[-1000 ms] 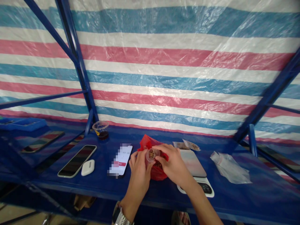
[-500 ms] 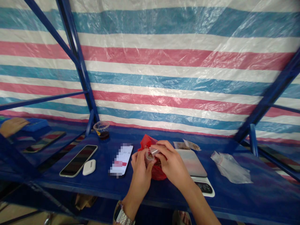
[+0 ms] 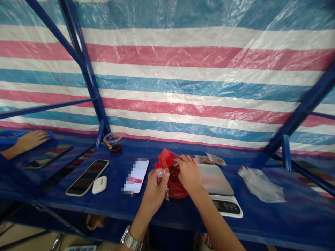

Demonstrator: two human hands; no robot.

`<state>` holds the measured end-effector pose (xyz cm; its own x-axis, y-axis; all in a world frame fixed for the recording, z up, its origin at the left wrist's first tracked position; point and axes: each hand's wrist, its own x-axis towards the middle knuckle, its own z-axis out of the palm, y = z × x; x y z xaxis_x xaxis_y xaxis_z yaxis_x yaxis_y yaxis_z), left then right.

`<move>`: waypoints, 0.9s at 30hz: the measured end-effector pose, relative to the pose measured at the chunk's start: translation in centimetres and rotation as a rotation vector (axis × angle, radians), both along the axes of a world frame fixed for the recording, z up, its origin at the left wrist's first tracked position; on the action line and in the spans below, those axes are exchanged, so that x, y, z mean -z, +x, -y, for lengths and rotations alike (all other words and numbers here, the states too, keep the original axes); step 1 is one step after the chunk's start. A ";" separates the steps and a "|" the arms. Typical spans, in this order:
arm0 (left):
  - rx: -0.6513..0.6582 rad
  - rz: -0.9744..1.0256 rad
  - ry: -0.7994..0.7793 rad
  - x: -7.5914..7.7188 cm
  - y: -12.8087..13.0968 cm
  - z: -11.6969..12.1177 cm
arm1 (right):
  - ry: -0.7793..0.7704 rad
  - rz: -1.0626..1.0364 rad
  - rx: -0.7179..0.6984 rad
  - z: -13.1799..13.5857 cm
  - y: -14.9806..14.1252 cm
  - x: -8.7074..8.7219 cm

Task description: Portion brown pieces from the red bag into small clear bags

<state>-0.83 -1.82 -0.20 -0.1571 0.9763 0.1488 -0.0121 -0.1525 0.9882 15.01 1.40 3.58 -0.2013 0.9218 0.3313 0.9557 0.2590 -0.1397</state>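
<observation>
A: What's closest to the camera?

B: The person's left hand (image 3: 153,191), with a silver link wristwatch (image 3: 131,238) on its wrist. Its fingers (image 3: 159,176) are curled tightly around a small piece of clear plastic (image 3: 162,175). I can't tell whether that's a cup or a bag.

A: And the right hand (image 3: 188,174)?

B: It's bent over the mouth of a red plastic bag (image 3: 175,190), with the fingertips (image 3: 181,159) pinched together there. I can't tell exactly what they're gripping. Brown pieces of food (image 3: 174,169) show inside the bag, which sits on the blue table covering (image 3: 282,214) between the two hands.

A: What's beside them?

B: To the right is a white digital kitchen scale (image 3: 222,205) with a flat, shiny weighing plate. Just past it lie two small packets (image 3: 209,159). Farther right is a loose heap of clear plastic bags (image 3: 260,184).

A: And to the left?

B: A phone showing a pixelated screen (image 3: 136,176) lies nearest the hands, then a white earbud case (image 3: 99,184) and a dark-screened smartphone (image 3: 87,177). Beyond them stands a clear cup with dark liquid (image 3: 113,143).

A: Anything farther off?

B: Another person's hand (image 3: 32,140) reaches in at the far left. Behind everything, a blue metal frame (image 3: 83,66) holds up a striped tarpaulin (image 3: 183,55).
</observation>
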 end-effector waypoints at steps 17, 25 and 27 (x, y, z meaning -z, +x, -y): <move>0.055 0.146 -0.075 -1.7 0.0 0.1 | -0.226 -0.420 -0.084 0.6 1.0 1.2; -0.041 -0.266 0.179 0.1 -0.5 -0.1 | -0.152 -0.657 -0.181 1.2 2.5 -0.2; -0.009 -0.321 0.224 0.3 -0.3 0.0 | -0.107 -0.648 -0.199 1.8 2.1 -1.0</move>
<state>-1.16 -1.80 -0.50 -0.0766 0.9129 0.4009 0.2942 -0.3635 0.8839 17.07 -0.44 4.61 -0.1619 0.9222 0.3511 0.6068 0.3736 -0.7016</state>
